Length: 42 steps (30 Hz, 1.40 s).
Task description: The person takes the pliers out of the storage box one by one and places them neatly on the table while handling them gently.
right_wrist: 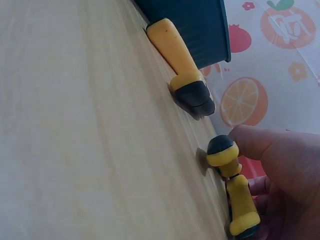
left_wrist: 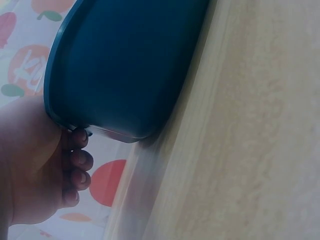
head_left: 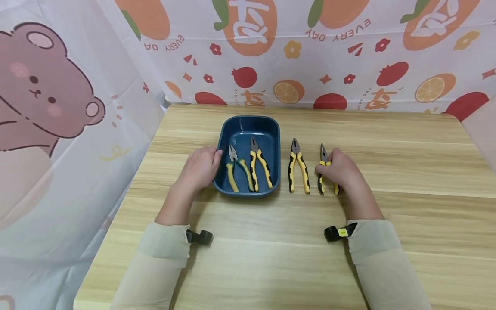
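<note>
A wood-grain table [head_left: 263, 249] bears a blue tray [head_left: 249, 123], its left rim pinched between thumb and fingers of the left hand [head_left: 201, 167]. The right hand [head_left: 342, 167], right of yellow-and-black combination pliers [head_left: 303, 173] outside the tray, pinches long-nose pliers [head_left: 323, 153].

Head view, right of centre: right hand [head_left: 342, 168] covers part of the long-nose pliers [head_left: 323, 153]. Yellow label [head_left: 342, 232], lower right: marking too small to read. Left sleeve [head_left: 155, 262] and right sleeve [head_left: 383, 262] run off the bottom edge. Left wrist view: top edge cuts blue tray [left_wrist: 125, 65], interior hidden; left edge cuts left hand [left_wrist: 36, 165]. Right wrist view: right edge cuts right hand.
</note>
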{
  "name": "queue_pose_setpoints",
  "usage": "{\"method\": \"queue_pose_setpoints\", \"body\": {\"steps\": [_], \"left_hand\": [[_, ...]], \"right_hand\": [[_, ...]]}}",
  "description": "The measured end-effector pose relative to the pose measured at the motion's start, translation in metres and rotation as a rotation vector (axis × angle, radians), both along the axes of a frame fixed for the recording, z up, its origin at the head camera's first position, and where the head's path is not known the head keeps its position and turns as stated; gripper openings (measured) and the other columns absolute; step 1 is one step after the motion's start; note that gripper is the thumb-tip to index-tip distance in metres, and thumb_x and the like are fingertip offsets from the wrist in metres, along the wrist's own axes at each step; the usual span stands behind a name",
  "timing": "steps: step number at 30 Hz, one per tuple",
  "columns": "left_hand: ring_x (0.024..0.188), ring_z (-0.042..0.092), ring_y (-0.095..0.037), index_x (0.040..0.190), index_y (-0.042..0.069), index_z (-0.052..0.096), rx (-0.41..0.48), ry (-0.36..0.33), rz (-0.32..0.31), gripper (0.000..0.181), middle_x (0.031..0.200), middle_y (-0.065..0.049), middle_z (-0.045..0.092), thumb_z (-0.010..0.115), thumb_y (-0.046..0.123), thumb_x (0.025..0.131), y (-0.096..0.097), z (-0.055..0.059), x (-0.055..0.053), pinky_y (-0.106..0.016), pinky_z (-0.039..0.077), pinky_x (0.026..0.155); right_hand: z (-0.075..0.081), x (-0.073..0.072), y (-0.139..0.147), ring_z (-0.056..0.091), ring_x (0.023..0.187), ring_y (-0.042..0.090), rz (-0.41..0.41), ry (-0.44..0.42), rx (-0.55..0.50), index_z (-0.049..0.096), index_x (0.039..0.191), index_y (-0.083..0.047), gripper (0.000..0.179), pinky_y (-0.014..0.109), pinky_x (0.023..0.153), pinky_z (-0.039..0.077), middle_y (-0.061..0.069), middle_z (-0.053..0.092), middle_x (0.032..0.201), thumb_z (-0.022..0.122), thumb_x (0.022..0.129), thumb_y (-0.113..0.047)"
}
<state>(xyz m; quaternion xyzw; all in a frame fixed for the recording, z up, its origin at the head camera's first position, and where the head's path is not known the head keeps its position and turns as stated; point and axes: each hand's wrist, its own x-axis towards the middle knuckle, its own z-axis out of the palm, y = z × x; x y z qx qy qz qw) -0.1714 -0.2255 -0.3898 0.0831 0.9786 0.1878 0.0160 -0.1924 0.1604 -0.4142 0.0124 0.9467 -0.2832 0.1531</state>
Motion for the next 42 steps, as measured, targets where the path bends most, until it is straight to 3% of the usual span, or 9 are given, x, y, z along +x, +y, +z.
{"method": "queue_pose_setpoints", "body": {"steps": [7, 15, 33, 42], "left_hand": [[0.091, 0.054, -0.033, 0.087, 0.005, 0.057, -0.003, 0.010, -0.003, 0.041, 0.088, -0.014, 0.058, 0.031, 0.031, 0.108, -0.0002, 0.0005, -0.0013, -0.049, 0.042, 0.087], [0.090, 0.053, -0.033, 0.086, 0.006, 0.056, 0.005, 0.008, -0.005, 0.042, 0.086, -0.014, 0.057, 0.031, 0.031, 0.108, -0.0009, -0.0003, -0.0026, -0.048, 0.042, 0.085], [0.091, 0.051, -0.032, 0.087, 0.006, 0.057, 0.020, -0.006, -0.001, 0.042, 0.086, -0.013, 0.056, 0.030, 0.031, 0.108, -0.0001, -0.0010, -0.0039, -0.048, 0.041, 0.090], [0.089, 0.051, -0.032, 0.085, 0.006, 0.056, 0.009, 0.000, -0.004, 0.042, 0.083, -0.013, 0.055, 0.031, 0.030, 0.108, 0.0001, -0.0023, -0.0024, -0.047, 0.041, 0.085]], "right_hand": [[-0.0006, -0.0017, 0.0026, 0.051, 0.085, 0.030, 0.012, -0.017, -0.006, 0.042, 0.113, -0.001, 0.054, 0.036, 0.068, 0.042, 0.018, 0.052, 0.102, 0.064, 0.086, -0.043], [-0.0021, -0.0032, 0.0038, 0.049, 0.080, 0.027, 0.008, 0.000, -0.010, 0.042, 0.109, -0.002, 0.057, 0.035, 0.065, 0.041, 0.014, 0.048, 0.092, 0.065, 0.087, -0.049], [-0.0009, -0.0029, 0.0052, 0.049, 0.082, 0.029, 0.012, 0.014, -0.019, 0.042, 0.106, -0.002, 0.048, 0.035, 0.066, 0.040, 0.016, 0.050, 0.095, 0.063, 0.089, -0.041], [-0.0017, -0.0031, 0.0056, 0.050, 0.084, 0.030, 0.012, -0.003, -0.023, 0.043, 0.107, -0.001, 0.048, 0.036, 0.067, 0.041, 0.017, 0.050, 0.096, 0.063, 0.090, -0.041]]}}
